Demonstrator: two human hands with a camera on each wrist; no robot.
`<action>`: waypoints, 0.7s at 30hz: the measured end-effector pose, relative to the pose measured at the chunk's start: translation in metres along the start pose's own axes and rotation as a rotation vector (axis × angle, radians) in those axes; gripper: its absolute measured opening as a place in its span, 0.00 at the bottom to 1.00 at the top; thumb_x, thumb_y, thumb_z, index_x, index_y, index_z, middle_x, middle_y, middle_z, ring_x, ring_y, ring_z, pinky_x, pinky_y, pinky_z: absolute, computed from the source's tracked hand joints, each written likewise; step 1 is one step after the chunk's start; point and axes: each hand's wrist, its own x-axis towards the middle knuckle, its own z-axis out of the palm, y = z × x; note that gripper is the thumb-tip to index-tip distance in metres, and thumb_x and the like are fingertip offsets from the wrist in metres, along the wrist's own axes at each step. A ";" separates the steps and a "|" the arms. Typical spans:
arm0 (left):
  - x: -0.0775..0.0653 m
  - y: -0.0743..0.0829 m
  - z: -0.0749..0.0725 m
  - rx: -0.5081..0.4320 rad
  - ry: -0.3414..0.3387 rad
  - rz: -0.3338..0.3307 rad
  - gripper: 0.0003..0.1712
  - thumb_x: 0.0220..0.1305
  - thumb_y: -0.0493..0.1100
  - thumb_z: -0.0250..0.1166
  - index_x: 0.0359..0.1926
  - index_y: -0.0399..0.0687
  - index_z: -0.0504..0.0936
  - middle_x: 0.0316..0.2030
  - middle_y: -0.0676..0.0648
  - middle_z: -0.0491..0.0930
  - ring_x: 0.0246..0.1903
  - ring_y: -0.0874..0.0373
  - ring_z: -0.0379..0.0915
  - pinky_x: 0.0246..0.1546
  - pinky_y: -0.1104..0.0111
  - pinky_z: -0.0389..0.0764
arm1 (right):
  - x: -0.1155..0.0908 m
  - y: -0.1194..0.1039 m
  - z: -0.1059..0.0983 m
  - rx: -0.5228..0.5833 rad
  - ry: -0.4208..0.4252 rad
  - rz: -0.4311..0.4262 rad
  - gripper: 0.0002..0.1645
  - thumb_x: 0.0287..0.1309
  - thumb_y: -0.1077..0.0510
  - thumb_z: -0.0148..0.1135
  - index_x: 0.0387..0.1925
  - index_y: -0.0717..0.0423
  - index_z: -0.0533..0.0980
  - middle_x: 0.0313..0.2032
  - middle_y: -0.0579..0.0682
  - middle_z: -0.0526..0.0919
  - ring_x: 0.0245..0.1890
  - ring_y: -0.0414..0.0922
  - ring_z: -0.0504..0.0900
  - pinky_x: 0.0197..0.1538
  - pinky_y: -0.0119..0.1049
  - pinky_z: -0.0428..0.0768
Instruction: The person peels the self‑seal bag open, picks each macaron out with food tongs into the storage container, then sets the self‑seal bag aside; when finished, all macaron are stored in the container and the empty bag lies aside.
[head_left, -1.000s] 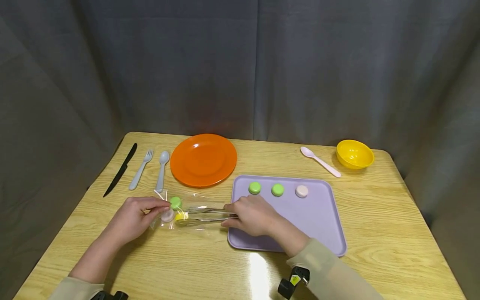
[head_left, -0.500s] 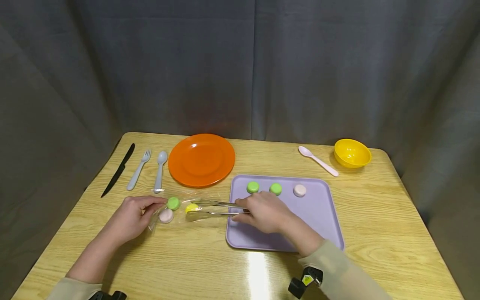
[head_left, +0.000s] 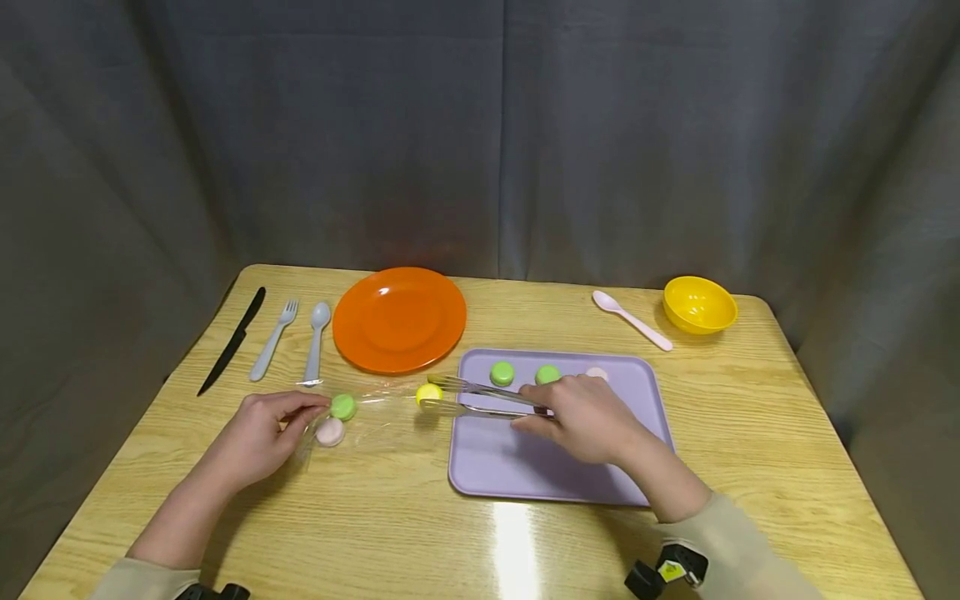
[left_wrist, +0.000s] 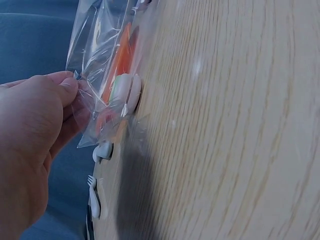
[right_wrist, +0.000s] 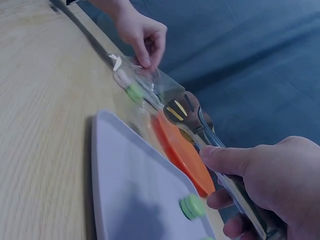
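My left hand (head_left: 261, 442) pinches the closed end of a clear plastic bag (left_wrist: 92, 47) between thumb and fingertips. Inside the bag lie a green macaron (head_left: 342, 407) and a pale pink macaron (head_left: 330, 432). Metal tongs (head_left: 487, 410) are gripped in my right hand (head_left: 588, 417), thumb on one arm, fingers on the other. Between the tongs' slotted tips sits a yellow macaron (head_left: 429, 394), at the bag's right end; whether it is fully clear of the film cannot be told. In the right wrist view the tongs' head (right_wrist: 184, 111) mostly hides it.
Beneath the right hand lies a lilac tray (head_left: 517, 467) with green macarons (head_left: 502, 372) and a partly hidden pink one (head_left: 597, 373). Behind are an orange plate (head_left: 399, 321), grey spoon (head_left: 317, 342), grey fork (head_left: 273, 342), black knife (head_left: 232, 342), pink spoon (head_left: 632, 321) and yellow bowl (head_left: 700, 307).
My right hand has moved right with the tongs, drawing the yellow macaron from beside the other two toward the tray. My left hand keeps hold of the bag in nearly the same spot.
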 end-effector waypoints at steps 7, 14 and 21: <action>0.000 -0.001 0.001 -0.001 0.010 -0.004 0.13 0.65 0.25 0.72 0.46 0.42 0.91 0.44 0.48 0.90 0.39 0.59 0.85 0.34 0.71 0.85 | -0.029 0.018 -0.014 -0.010 0.033 0.070 0.12 0.68 0.39 0.71 0.36 0.39 0.83 0.23 0.32 0.71 0.24 0.37 0.68 0.27 0.38 0.67; 0.000 -0.003 0.003 -0.001 0.020 -0.011 0.11 0.67 0.27 0.71 0.45 0.44 0.90 0.43 0.50 0.89 0.34 0.62 0.81 0.32 0.72 0.82 | -0.054 0.035 -0.018 -0.016 0.045 0.079 0.20 0.66 0.42 0.74 0.26 0.36 0.71 0.19 0.30 0.67 0.20 0.34 0.66 0.22 0.35 0.64; 0.001 -0.003 0.004 0.012 0.019 -0.018 0.11 0.67 0.28 0.71 0.44 0.46 0.89 0.42 0.52 0.89 0.33 0.62 0.80 0.32 0.71 0.81 | -0.071 0.041 -0.010 -0.024 -0.003 0.097 0.19 0.67 0.40 0.72 0.26 0.35 0.71 0.20 0.28 0.68 0.20 0.32 0.66 0.22 0.35 0.65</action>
